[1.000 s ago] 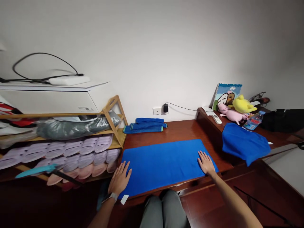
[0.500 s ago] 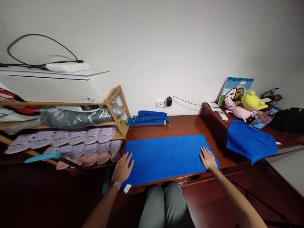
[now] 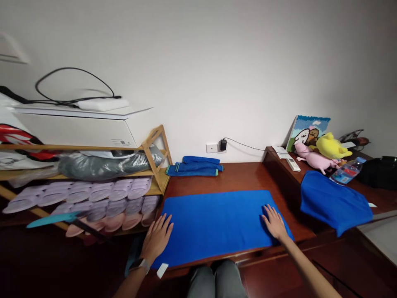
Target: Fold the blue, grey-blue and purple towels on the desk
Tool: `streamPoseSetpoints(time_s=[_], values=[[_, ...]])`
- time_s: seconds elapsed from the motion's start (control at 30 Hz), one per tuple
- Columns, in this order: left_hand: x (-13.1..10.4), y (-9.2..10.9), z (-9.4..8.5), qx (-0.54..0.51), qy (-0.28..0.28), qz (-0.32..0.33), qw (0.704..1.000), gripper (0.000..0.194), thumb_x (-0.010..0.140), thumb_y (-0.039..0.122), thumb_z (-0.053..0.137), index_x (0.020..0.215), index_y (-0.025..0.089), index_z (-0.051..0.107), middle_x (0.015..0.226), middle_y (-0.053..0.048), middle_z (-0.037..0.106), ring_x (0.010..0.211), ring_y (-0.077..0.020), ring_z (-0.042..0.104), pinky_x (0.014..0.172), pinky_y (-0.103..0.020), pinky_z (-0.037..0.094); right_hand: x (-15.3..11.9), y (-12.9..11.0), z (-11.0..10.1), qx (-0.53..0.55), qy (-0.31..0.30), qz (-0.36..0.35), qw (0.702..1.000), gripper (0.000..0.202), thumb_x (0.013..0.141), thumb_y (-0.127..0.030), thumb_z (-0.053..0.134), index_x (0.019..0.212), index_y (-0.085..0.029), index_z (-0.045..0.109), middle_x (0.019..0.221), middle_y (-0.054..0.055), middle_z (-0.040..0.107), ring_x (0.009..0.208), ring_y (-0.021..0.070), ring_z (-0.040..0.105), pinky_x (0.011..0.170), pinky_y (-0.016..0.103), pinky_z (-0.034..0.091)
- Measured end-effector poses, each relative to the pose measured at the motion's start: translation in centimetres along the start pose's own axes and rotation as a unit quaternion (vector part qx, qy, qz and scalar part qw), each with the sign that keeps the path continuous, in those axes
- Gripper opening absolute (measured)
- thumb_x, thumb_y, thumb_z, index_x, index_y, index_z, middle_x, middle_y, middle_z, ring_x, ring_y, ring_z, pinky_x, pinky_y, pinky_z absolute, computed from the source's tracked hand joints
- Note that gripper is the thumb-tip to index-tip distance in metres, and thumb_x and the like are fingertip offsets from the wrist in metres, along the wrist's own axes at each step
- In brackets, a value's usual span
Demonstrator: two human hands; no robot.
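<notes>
A blue towel (image 3: 217, 225) lies spread flat on the reddish-brown wooden table (image 3: 242, 176), its near edge along the table's front. My left hand (image 3: 157, 236) rests on the towel's left side, fingers outstretched. On the towel's right side, my right hand (image 3: 274, 222) lies with its fingers spread. Neither hand grips anything. A white tag (image 3: 162, 270) sticks out at the towel's near left corner. Against the wall, folded blue towels (image 3: 195, 166) with green edging lie stacked. Another blue towel (image 3: 333, 200) is draped crumpled over the raised surface on the right.
To the left stands a wooden rack (image 3: 158, 171) with lilac slippers (image 3: 102, 191) and a white box (image 3: 80, 128). At right are a water bottle (image 3: 349, 171), a pink plush toy (image 3: 314, 158), a yellow plush toy (image 3: 331, 145) and a remote (image 3: 293, 164). A charger (image 3: 223, 144) is plugged into the wall.
The whole view has shifted, so the scene sits lower in the picture. Both hands remain flat on the towel's sides, and the towel still lies spread.
</notes>
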State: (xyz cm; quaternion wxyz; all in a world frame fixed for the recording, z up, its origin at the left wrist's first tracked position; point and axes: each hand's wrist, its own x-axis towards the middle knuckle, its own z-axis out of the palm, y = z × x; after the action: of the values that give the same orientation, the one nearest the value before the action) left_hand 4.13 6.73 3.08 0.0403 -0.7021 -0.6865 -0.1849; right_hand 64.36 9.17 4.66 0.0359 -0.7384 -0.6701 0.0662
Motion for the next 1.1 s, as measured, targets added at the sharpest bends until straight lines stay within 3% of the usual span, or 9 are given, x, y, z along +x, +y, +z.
streamPoseSetpoints(time_s=[0.1, 0.3, 0.4, 0.5, 0.67, 0.77, 0.83, 0.97, 1.1], values=[[2.6, 1.5, -0.1, -0.001, 0.029, 0.014, 0.999, 0.061, 0.105, 0.048, 0.033, 0.147, 0.014, 0.062, 0.158, -0.017, 0.058, 0.151, -0.0322, 0.048, 0.127, -0.055, 0.035, 1.0, -7.5, -0.7, 0.037, 0.050, -0.076, 0.995, 0.064, 0.109, -0.046, 0.023, 0.165, -0.020, 0.042, 0.173, 0.006, 0.034, 0.162, 0.0263, 0.024, 0.133, 0.048, 0.019], [9.0, 8.5, 3.4, -0.022, -0.042, 0.097, 0.994, 0.056, 0.105, 0.044, 0.035, 0.152, 0.023, 0.058, 0.165, -0.011, 0.051, 0.154, -0.0291, 0.045, 0.128, -0.052, 0.033, 2.8, -29.5, 0.7, 0.143, -0.027, -0.283, 0.948, 0.063, 0.111, -0.045, 0.030, 0.167, -0.018, 0.035, 0.174, 0.006, 0.032, 0.163, 0.0249, 0.022, 0.134, 0.049, 0.014], [9.8, 8.7, 5.6, -0.012, -0.059, 0.090, 0.994, 0.057, 0.105, 0.044, 0.035, 0.154, 0.027, 0.056, 0.165, -0.010, 0.051, 0.154, -0.0296, 0.045, 0.127, -0.055, 0.033, 4.1, -33.2, 1.9, 0.149, -0.045, -0.303, 0.940, 0.064, 0.111, -0.047, 0.029, 0.168, -0.018, 0.031, 0.174, 0.007, 0.030, 0.164, 0.0248, 0.018, 0.134, 0.051, 0.012], [9.2, 5.3, 6.3, -0.001, -0.053, 0.074, 0.996, 0.062, 0.104, 0.053, 0.035, 0.159, 0.028, 0.049, 0.167, -0.010, 0.049, 0.155, -0.0312, 0.043, 0.127, -0.057, 0.032, 5.8, -28.9, 2.2, 0.136, -0.030, -0.261, 0.955, 0.063, 0.112, -0.050, 0.028, 0.169, -0.023, 0.030, 0.174, 0.005, 0.028, 0.164, 0.0237, 0.018, 0.134, 0.051, 0.011], [8.1, -2.3, 5.4, 0.028, -0.040, 0.055, 0.997, 0.070, 0.100, 0.058, 0.032, 0.157, 0.023, 0.052, 0.164, -0.016, 0.051, 0.153, -0.0358, 0.044, 0.121, -0.062, 0.037, 8.9, -12.2, 0.5, 0.041, -0.017, -0.055, 0.997, 0.063, 0.111, -0.048, 0.023, 0.170, -0.025, 0.027, 0.175, 0.003, 0.026, 0.164, 0.0237, 0.018, 0.133, 0.050, 0.010], [7.9, -4.0, 4.8, 0.028, -0.039, 0.079, 0.996, 0.066, 0.097, 0.057, 0.035, 0.152, 0.028, 0.057, 0.158, -0.012, 0.059, 0.152, -0.0353, 0.046, 0.118, -0.060, 0.042, 9.7, -3.5, -0.2, 0.003, -0.017, 0.050, 0.999, 0.065, 0.111, -0.048, 0.019, 0.171, -0.024, 0.021, 0.176, 0.002, 0.022, 0.164, 0.0215, 0.015, 0.133, 0.046, 0.010], [8.1, -4.1, 4.4, 0.032, -0.033, 0.078, 0.996, 0.067, 0.096, 0.057, 0.035, 0.151, 0.027, 0.059, 0.157, -0.012, 0.060, 0.151, -0.0362, 0.047, 0.116, -0.060, 0.044, 9.8, 0.0, -0.3, -0.005, -0.018, 0.070, 0.997, 0.067, 0.111, -0.049, 0.016, 0.172, -0.023, 0.018, 0.177, 0.001, 0.020, 0.165, 0.0195, 0.013, 0.133, 0.044, 0.011], [9.5, -3.8, 3.3, 0.038, -0.029, 0.026, 0.999, 0.073, 0.094, 0.062, 0.034, 0.148, 0.021, 0.062, 0.151, -0.017, 0.064, 0.137, -0.0383, 0.060, 0.110, -0.058, 0.050, 9.8, 1.1, -1.1, -0.014, -0.023, 0.083, 0.996, 0.067, 0.110, -0.045, 0.017, 0.171, -0.018, 0.022, 0.177, 0.003, 0.021, 0.165, 0.0215, 0.015, 0.133, 0.047, 0.010], [11.2, -0.9, 2.6, 0.026, 0.007, 0.051, 0.998, 0.070, 0.098, 0.060, 0.032, 0.133, 0.014, 0.072, 0.142, -0.020, 0.069, 0.134, -0.0374, 0.062, 0.113, -0.055, 0.049, 9.3, -6.7, -2.2, 0.005, 0.040, 0.046, 0.998, 0.066, 0.106, -0.035, 0.028, 0.168, -0.012, 0.033, 0.175, 0.011, 0.027, 0.164, 0.0292, 0.018, 0.133, 0.052, 0.007]])
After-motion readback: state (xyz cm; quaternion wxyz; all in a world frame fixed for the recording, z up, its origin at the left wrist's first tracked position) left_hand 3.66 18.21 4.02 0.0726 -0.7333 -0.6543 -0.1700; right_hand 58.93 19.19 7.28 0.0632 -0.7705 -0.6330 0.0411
